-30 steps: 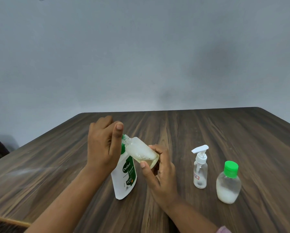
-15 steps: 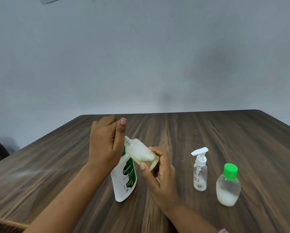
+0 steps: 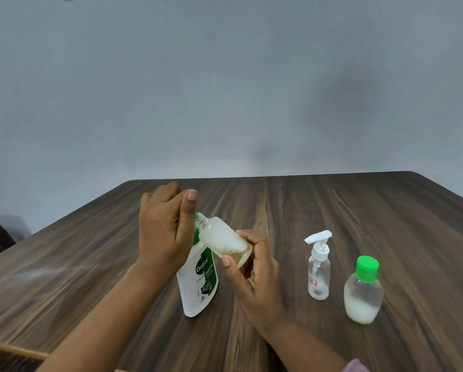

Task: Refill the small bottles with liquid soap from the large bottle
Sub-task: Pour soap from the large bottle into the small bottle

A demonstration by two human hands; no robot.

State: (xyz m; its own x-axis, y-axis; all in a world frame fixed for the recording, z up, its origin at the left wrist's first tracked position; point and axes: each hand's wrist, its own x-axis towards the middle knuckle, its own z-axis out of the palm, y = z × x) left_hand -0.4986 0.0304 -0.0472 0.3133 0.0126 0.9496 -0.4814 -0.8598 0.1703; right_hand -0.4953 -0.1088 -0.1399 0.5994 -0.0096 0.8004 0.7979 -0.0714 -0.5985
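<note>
Small bottle [image 3: 222, 241]: clear, uncapped, tilted off the table, threaded neck aimed at about 10 o'clock and sitting right against the green top of the large bottle [image 3: 198, 285]. A little yellowish liquid is pooled at the low end with foam above it.

Handling, my estimate: light, thin-walled and squeezable, so a hard pinch would dent it and push foam out of the open neck. It is probably slick if soap has run down the outside. Best hold is low on the body near the base, clear of the mouth.

My right hand [image 3: 254, 275] has it just there, thumb on the near side and fingers wrapped round the far side of the base.

Large bottle: white, upright on the table [image 3: 332, 205], at 9 o'clock of my right hand. I judge it heavier and stiffer, and tall and narrow, so it could tip. The waist looks the safest place to grip for pouring.

My left hand [image 3: 163, 232] is clasped over its top, fingers curled, thumb straight up the near side. The fingertips are hidden behind.

Outward, toward 3 o'clock: a clear pump bottle [image 3: 318, 272], nearly empty. Just beyond it is a green-capped bottle [image 3: 364, 294] with white liquid low inside. Both are upright and untouched.
</note>
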